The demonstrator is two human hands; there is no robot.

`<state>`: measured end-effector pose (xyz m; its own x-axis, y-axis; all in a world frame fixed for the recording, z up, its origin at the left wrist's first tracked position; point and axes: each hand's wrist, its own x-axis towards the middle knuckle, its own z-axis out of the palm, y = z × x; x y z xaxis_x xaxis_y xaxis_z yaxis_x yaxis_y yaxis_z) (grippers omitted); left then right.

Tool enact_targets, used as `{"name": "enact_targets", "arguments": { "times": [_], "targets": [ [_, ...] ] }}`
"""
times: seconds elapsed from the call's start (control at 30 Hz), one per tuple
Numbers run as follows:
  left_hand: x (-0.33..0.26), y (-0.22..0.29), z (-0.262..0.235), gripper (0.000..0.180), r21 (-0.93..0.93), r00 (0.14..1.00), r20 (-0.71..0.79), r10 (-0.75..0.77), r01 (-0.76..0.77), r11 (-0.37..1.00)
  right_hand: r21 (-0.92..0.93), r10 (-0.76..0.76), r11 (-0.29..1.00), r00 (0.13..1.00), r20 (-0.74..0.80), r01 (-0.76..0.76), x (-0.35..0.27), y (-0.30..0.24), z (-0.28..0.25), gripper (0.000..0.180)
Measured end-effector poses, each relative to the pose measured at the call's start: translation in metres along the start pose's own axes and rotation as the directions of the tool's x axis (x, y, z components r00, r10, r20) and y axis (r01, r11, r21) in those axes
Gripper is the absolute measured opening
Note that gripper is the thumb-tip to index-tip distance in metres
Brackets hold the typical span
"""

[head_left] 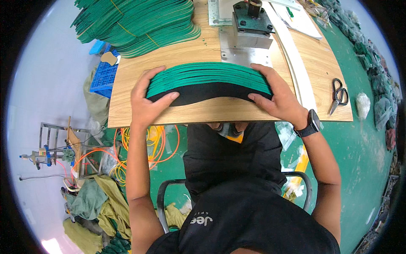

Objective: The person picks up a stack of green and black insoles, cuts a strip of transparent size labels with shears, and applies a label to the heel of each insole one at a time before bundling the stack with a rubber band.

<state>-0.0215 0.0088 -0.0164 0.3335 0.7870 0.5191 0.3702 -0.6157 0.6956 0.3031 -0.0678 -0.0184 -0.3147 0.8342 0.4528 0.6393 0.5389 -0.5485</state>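
Between my two hands is a stack of curved, visor-shaped pieces [209, 78], with green layered edges and a black face toward me. My left hand [148, 96] grips its left end, thumb on the black face and fingers behind. The right hand [279, 94], with a black watch on the wrist, holds the other end in the same way. The stack is at the front part of the wooden table [186, 112]. Just behind it lies a flat metal plate [245, 56] under a block-shaped metal die or press fixture [253, 31].
A big bundled pile of similar green pieces [139, 27] fills the table's back left. White curved strips [292, 55] run along the right, near black-handled scissors [338, 96] and papers [302, 23]. A blue crate [102, 78] and orange hoses [163, 146] are at the left.
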Motion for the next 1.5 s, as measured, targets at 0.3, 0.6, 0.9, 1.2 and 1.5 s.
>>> {"name": "enact_targets", "arguments": {
  "times": [0.3,0.6,0.9,1.2,1.5],
  "targets": [
    [0.000,-0.006,0.005,0.055,-0.196,0.988,-0.025,-0.152,0.144,0.970,0.165,0.169,0.974,0.982,-0.084,-0.153,-0.010,0.005,0.005,0.067],
    [0.015,-0.035,0.020,0.053,-0.275,0.895,0.057,-0.442,0.440,0.855,-0.119,0.332,0.930,0.933,-0.137,-0.348,-0.005,0.021,-0.003,0.054],
    [0.009,-0.019,0.037,0.072,-0.554,0.881,0.001,-0.473,0.394,0.733,0.226,0.332,0.933,0.911,-0.245,-0.279,-0.023,0.013,0.022,0.055],
    [0.003,-0.039,0.010,0.089,-0.282,0.977,0.209,-0.041,0.101,0.954,0.139,0.346,0.935,0.924,-0.161,-0.326,-0.033,0.008,0.010,0.075],
    [0.009,-0.046,-0.008,0.096,-0.166,0.904,0.410,-0.125,0.209,0.964,-0.010,0.253,0.966,0.957,-0.145,-0.257,-0.030,0.009,0.009,0.067]
  ]
}}
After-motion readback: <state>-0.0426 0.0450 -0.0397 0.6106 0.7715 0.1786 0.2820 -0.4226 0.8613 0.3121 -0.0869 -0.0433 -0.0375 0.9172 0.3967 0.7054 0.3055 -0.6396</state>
